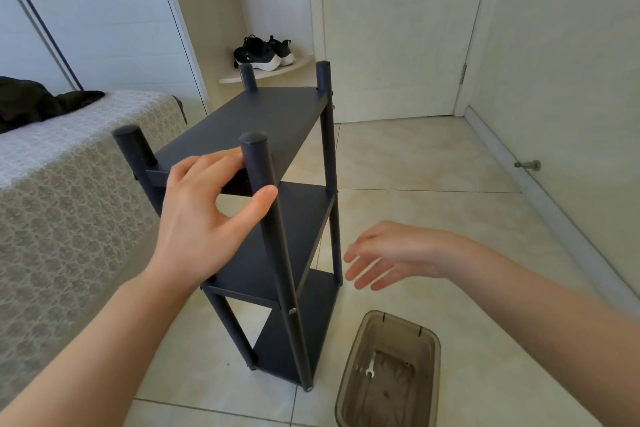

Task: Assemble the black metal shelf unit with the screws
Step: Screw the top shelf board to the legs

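**Left hand on the near post, right hand free**

Our left hand (201,218) curls loosely round the near post (258,163), thumb in front and fingers behind. Our right hand (391,253) hangs in the air with spread fingers, holding nothing. The bed (69,184) crowds the left edge. Bare floor (433,156) lies to the right, and a tub (398,320) sits near. The shelf unit (277,121) stands upright, black, with three tiers.

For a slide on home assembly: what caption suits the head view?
Left hand curls round a post of the upright black shelf unit; right hand hovers open beside it.
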